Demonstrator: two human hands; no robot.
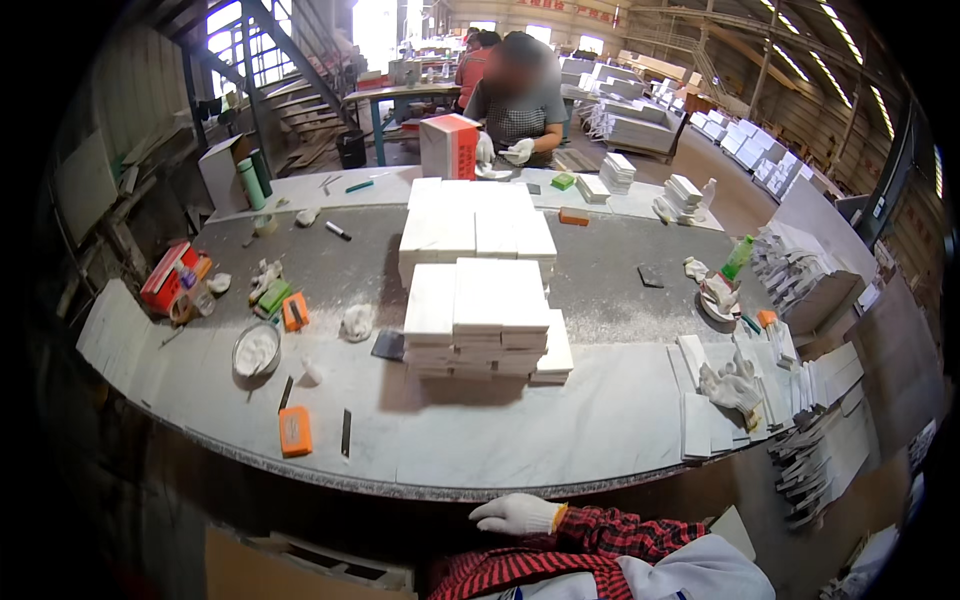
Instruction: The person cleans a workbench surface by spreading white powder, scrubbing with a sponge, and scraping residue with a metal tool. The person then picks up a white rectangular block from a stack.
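Observation:
My right hand (520,514), in a white glove below a red-and-black plaid sleeve, is held in front of my body, just off the table's near edge. Its fingers stretch to the left, and nothing shows in them. My left hand is out of sight. Closest to me on the table (440,440), a stack of white stone tiles (480,325) stands in the middle. A second tile stack (472,232) rises right behind it. At lower left, a cardboard box (240,565) sits below table height.
Left on the table are a bowl of white powder (257,350), orange blocks (295,431) and a dark strip (346,433). Gloves (733,388) lie on tile strips at right. Across the table, a gloved co-worker (515,110) stands behind a red-and-white box (450,147).

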